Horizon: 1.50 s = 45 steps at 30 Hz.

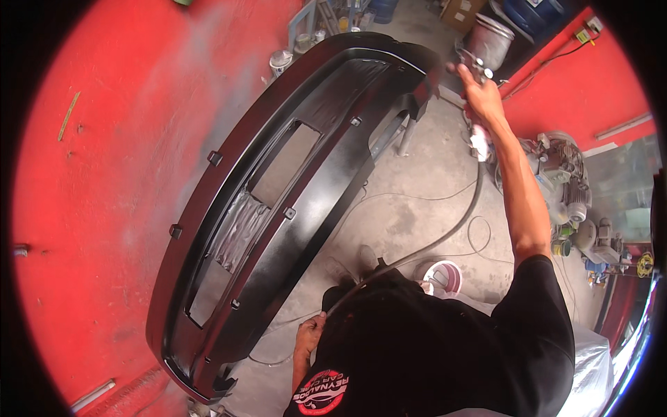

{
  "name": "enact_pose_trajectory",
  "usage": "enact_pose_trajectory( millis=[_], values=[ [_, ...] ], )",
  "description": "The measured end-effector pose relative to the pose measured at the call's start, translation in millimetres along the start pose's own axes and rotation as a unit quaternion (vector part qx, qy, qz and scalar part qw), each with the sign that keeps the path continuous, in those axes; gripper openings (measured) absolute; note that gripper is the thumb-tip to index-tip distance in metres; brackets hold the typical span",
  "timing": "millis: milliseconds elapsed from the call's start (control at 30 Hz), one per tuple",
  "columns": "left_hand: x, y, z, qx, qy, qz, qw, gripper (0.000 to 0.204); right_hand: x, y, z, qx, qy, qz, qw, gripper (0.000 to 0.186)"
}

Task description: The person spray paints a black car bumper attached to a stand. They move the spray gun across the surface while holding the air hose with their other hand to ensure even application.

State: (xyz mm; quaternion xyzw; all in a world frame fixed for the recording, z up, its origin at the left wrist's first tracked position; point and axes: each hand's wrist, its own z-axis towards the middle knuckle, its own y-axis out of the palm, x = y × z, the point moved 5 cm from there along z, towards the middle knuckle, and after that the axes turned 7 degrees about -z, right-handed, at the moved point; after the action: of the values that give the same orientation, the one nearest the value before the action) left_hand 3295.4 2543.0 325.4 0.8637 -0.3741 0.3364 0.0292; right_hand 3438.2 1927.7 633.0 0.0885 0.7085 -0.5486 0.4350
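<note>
A black car bumper (pixel 313 201) lies diagonally across the middle, raised off the floor, with openings and a crumpled wrinkled patch in one section. My right hand (pixel 484 101) grips a spray gun (pixel 476 69) with a metal cup (pixel 491 43) on top, beside the bumper's upper right end; the gun is slightly blurred. A hose (pixel 458 215) runs down from the gun across my body to my left hand (pixel 310 335), which is closed on it near my waist, to the right of the bumper's lower part.
Red walls (pixel 76 208) flank me. Compressors (pixel 570 181) stand at right. Cans (pixel 281 64), a cardboard box (pixel 458 12) and blue containers (pixel 522 15) are at the back. A bucket (pixel 457 276) and cables lie on the concrete floor (pixel 410 181). Plastic sheeting (pixel 589 368) is at lower right.
</note>
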Motion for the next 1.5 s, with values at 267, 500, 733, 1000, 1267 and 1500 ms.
enact_pose_trajectory(
  millis=[267,500,733,1000,1267,1500],
  values=[
    [-27.5,2.2,-17.8,0.029,-0.012,-0.101,0.994,0.054,-90.0,78.3,-57.6,-0.179,-0.099,0.004,0.979,0.066],
    [-28.8,-5.0,-35.1,0.110,0.024,-0.030,0.993,0.056,-167.6,126.5,-238.0,-0.393,-0.177,-0.011,0.902,0.051],
    [-5.9,-23.7,-41.6,0.035,-0.041,-0.001,0.999,0.052,-222.0,180.6,-389.1,-0.575,-0.370,0.058,0.728,0.040],
    [-14.9,-17.7,-31.2,0.103,0.057,-0.004,0.993,0.055,-257.8,212.8,-471.2,-0.693,-0.428,-0.006,0.580,0.047],
    [-24.8,-4.2,-13.9,0.047,0.059,-0.100,0.992,0.053,-270.5,189.3,-298.6,-0.529,-0.300,-0.061,0.791,0.049],
    [36.3,-15.2,-40.6,0.033,0.100,0.003,0.994,0.051,-219.2,155.2,-118.1,-0.343,-0.160,0.015,0.926,0.057]
  ],
)
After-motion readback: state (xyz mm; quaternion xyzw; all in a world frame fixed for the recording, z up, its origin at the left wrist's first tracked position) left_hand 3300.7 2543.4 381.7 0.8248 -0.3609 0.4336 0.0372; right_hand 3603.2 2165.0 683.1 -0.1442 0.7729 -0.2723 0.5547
